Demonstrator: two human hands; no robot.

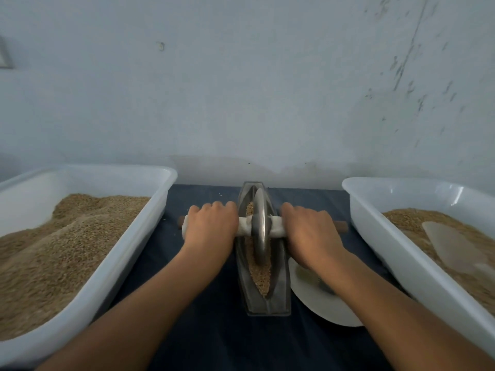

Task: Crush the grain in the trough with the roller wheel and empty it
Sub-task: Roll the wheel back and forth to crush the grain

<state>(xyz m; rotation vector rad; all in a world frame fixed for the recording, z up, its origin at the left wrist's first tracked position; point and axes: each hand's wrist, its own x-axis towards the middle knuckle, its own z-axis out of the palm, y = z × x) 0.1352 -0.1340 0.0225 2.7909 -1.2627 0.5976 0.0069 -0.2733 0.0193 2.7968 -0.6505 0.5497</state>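
A narrow boat-shaped metal trough (281, 295) lies lengthwise on the dark cloth in the middle of the table. Brown grain (261, 274) fills its groove. A steel roller wheel (259, 226) stands upright in the groove, near the trough's middle. Its cross handle (276, 228) is wrapped in white cloth, with brown wooden ends sticking out. My left hand (211, 223) grips the handle left of the wheel. My right hand (308, 231) grips it on the right side.
A white tub (128, 253) of grain stands on the left. Another white tub (380, 236) with grain and a pale scoop (450, 247) stands on the right. A white plate (321, 303) with a brush lies under my right forearm. The wall is close behind.
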